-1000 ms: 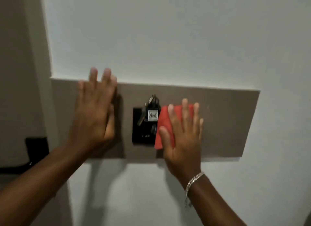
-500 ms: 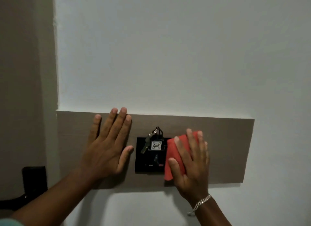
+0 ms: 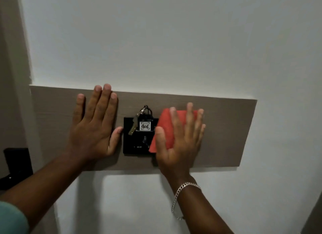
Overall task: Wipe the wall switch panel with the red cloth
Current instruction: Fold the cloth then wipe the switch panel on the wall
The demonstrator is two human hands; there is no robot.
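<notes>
A black switch panel (image 3: 135, 144) is mounted in the middle of a long grey-brown wall board (image 3: 230, 129). A key with a white "406" tag (image 3: 145, 126) hangs in the panel's top slot. My right hand (image 3: 181, 143) lies flat on the folded red cloth (image 3: 163, 127) and presses it against the board, over the panel's right edge. My left hand (image 3: 95, 127) rests flat and spread on the board just left of the panel, its thumb tip touching the panel's left edge.
White wall surrounds the board above and below. A wall corner runs down the left side, with a dark fixture (image 3: 18, 162) low on the adjoining surface. A chain bracelet (image 3: 185, 190) sits on my right wrist.
The view has shifted, so the board sits at a different height in the frame. My right hand with the cloth stays at the panel's right edge, its fingers blurred; the left hand stays flat.
</notes>
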